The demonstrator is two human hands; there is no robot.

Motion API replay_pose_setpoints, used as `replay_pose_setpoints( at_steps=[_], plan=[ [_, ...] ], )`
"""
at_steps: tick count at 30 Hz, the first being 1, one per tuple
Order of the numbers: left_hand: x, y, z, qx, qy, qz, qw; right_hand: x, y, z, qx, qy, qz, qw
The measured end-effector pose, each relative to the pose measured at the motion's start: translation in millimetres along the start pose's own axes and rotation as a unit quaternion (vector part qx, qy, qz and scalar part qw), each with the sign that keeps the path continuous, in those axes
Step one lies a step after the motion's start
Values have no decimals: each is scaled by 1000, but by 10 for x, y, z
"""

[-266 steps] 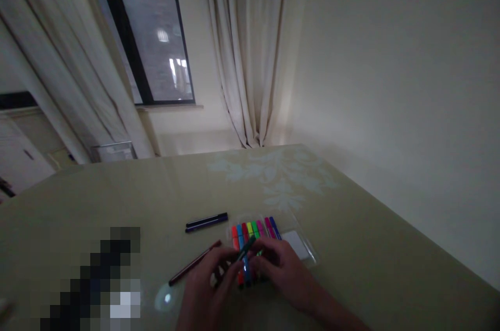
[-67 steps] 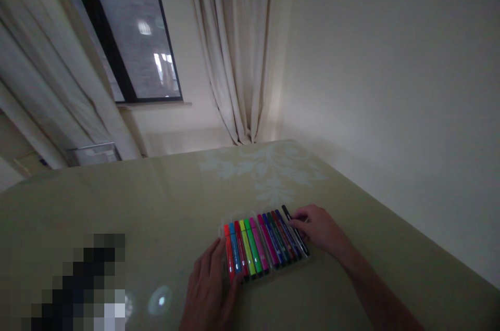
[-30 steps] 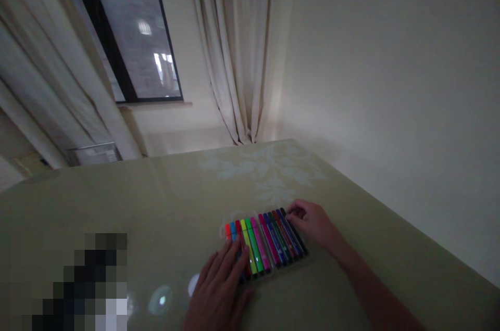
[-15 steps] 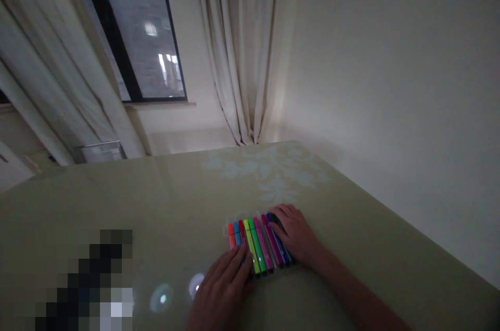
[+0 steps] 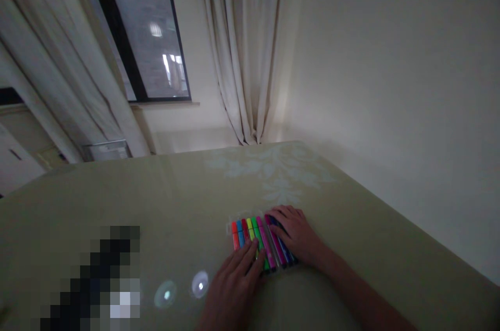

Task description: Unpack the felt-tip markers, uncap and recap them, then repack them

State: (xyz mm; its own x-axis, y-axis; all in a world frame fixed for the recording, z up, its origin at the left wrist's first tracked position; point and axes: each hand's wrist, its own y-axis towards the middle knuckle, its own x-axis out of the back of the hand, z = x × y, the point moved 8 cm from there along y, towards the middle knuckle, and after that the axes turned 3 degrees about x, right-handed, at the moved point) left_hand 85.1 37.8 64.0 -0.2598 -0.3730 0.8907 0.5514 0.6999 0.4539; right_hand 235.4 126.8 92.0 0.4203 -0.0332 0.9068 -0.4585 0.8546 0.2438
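A row of colored markers [image 5: 262, 237] lies side by side in a clear plastic case [image 5: 228, 228] on the table. Red, blue, yellow, green, pink and dark ones show. Over the lower left part of the row rests my left hand [image 5: 237, 276], its fingers stretched out across the marker barrels. My right hand [image 5: 295, 232] lies over the dark markers at the right end, fingers extended and slightly bent, thumb apart. It covers part of those markers and that end of the case. Neither hand visibly lifts a marker.
The pale green table [image 5: 164, 201] carries a light floral pattern toward its far corner. Along its right side runs a bare wall [image 5: 390, 86]. Curtains [image 5: 246, 50] hang beyond the far edge by a window [image 5: 144, 24]. A blurred-out dark patch [image 5: 94, 279] sits at lower left.
My left hand has slid slightly right and up across the markers, uncovering more of the left ones and covering the yellow and green. The right hand stays in place. The view has shifted slightly.
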Motion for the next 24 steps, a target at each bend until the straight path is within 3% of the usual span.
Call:
replay_pose_setpoints(
  at_steps=[6, 14, 17, 20, 24],
  plan=[
    [60, -16, -35, -23, 12, -26, 999, 7, -15, 6, 4, 18, -15, 1000],
    [80, -38, 13, -37, -75, -23, 996, 25, -12, -34, -14, 69, -41, 997],
    [114, -82, 213, 55, -64, -47, 995, 145, -32, -202, -51, 110, -111, 986],
    [122, -220, 501, 179, -19, -72, 981, 300, -131, -516, -153, 110, -174, 967],
    [84, -342, 731, 251, -22, -54, 966, 313, -213, -760, -239, 90, -121, 959]
  ],
)
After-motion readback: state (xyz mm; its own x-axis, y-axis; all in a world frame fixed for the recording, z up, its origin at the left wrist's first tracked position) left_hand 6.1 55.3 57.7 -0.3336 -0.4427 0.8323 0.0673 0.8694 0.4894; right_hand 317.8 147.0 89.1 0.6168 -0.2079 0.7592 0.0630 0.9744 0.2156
